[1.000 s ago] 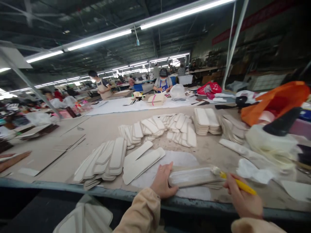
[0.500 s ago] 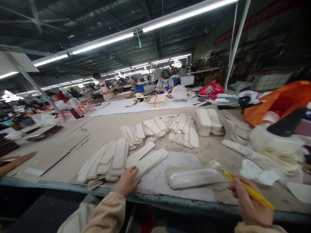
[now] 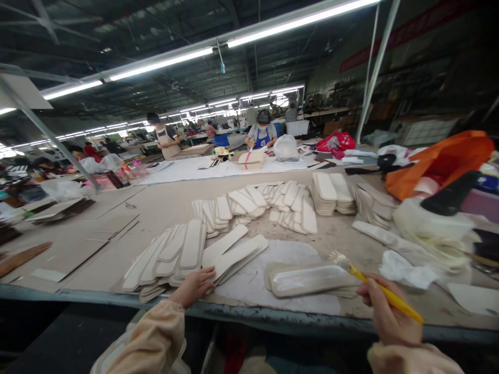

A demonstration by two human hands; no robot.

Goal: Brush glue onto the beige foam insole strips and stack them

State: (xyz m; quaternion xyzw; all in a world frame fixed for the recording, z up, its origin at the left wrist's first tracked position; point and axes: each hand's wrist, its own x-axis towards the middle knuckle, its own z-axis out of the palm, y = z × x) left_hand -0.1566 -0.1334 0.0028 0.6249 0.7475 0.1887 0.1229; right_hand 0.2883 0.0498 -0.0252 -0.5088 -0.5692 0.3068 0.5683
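In the head view, my right hand [image 3: 393, 314] grips a brush [image 3: 360, 274] by its yellow handle. Its bristles, clotted with white paste, hover just above the right end of a rounded beige panel [image 3: 288, 283]. A wet white smear runs along that panel, which lies on more panels of its kind. My left hand [image 3: 195, 285] is open, its fingers stretched out at the near end of a small fanned stack of cream strips [image 3: 244, 254]. Beside that hand, on the left, lie overlapping piles of rounded cream panels [image 3: 191, 244].
More panel piles [image 3: 244, 202] curve across the worktable [image 3: 163, 195]. A white jug [image 3: 432, 223], crumpled white tissue [image 3: 407, 269] and an orange bag [image 3: 440, 161] crowd the right side. Another person's hand [image 3: 25, 258] rests at the far left. A person in a blue apron [image 3: 263, 137] works opposite.
My left hand has drawn back slightly to the left, and the strips by it look more fanned. My right hand and the brush have shifted a little left; the view has moved slightly too.
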